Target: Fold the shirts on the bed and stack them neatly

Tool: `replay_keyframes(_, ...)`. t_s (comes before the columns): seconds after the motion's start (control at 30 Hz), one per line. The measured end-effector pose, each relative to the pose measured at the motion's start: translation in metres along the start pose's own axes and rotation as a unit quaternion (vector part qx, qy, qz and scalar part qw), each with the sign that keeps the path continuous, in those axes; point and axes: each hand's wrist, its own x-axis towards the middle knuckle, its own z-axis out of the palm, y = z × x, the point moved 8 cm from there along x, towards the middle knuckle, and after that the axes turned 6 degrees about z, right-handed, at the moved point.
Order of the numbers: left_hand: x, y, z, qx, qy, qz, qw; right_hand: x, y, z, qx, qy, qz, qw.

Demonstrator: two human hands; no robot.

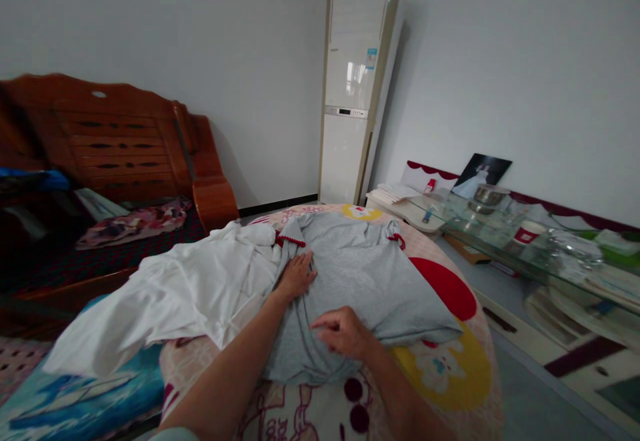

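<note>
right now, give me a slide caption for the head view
Two hands, left and right, at a grey garment beside white cloth.

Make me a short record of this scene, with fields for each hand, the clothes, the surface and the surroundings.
left hand: palm down on the grey shirt, near a sleeve
right hand: over the lower part of the shirt, index finger extended; contact unclear
grey shirt: spread out, wrinkled, red trim on the sleeves
white cloth: bunched, left of the shirt
surface: patterned cover
surroundings: wooden bench at left, tall white air conditioner ahead, glass shelf at right
</note>
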Motion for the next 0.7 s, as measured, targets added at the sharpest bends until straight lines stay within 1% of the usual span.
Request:
replay_keyframes(0.07,0.001,0.001,0.002,0.008,-0.008,0.002,1.000,-0.003,0.010,-0.042,0.053,0.129,0.006,0.990)
replay_keyframes(0.1,0.001,0.000,0.004,0.012,-0.012,0.000,1.000,-0.009,0.015,-0.066,0.060,0.201,0.006,0.978)
replay_keyframes(0.17,0.001,-0.002,0.005,0.016,-0.012,-0.004,1.000,-0.031,0.026,-0.112,0.033,0.342,0.011,0.939)
replay_keyframes(0.23,0.001,-0.003,0.004,0.015,-0.003,-0.006,1.000,-0.060,0.032,-0.150,-0.054,0.459,0.029,0.886)
replay_keyframes(0.27,0.002,-0.003,0.004,0.016,-0.001,-0.005,1.000,-0.077,0.034,-0.166,-0.108,0.513,0.049,0.850)
replay_keyframes(0.33,0.002,-0.003,0.004,0.018,-0.002,-0.003,1.000,-0.106,0.041,-0.189,-0.207,0.574,0.115,0.784)
replay_keyframes(0.37,0.003,-0.002,0.005,0.019,-0.004,-0.002,1.000,-0.118,0.044,-0.197,-0.251,0.589,0.150,0.753)
replay_keyframes(0.43,0.003,-0.002,0.005,0.021,-0.007,-0.005,1.000,-0.137,0.053,-0.208,-0.323,0.594,0.226,0.702)
replay_keyframes(0.5,0.004,-0.003,0.006,0.024,-0.010,-0.012,1.000,-0.151,0.064,-0.214,-0.366,0.577,0.299,0.666)
replay_keyframes(0.53,0.004,-0.003,0.007,0.024,-0.011,-0.015,1.000,-0.157,0.071,-0.215,-0.375,0.565,0.331,0.656)
replay_keyframes(0.57,0.004,-0.004,0.007,0.024,-0.010,-0.016,1.000,-0.160,0.077,-0.216,-0.379,0.551,0.358,0.651)
replay_keyframes(0.67,0.004,-0.004,0.007,0.022,0.001,-0.011,1.000,-0.166,0.091,-0.216,-0.373,0.519,0.405,0.654)
replay_keyframes(0.7,0.005,-0.004,0.006,0.022,0.004,-0.010,1.000,-0.168,0.093,-0.217,-0.373,0.515,0.416,0.650)
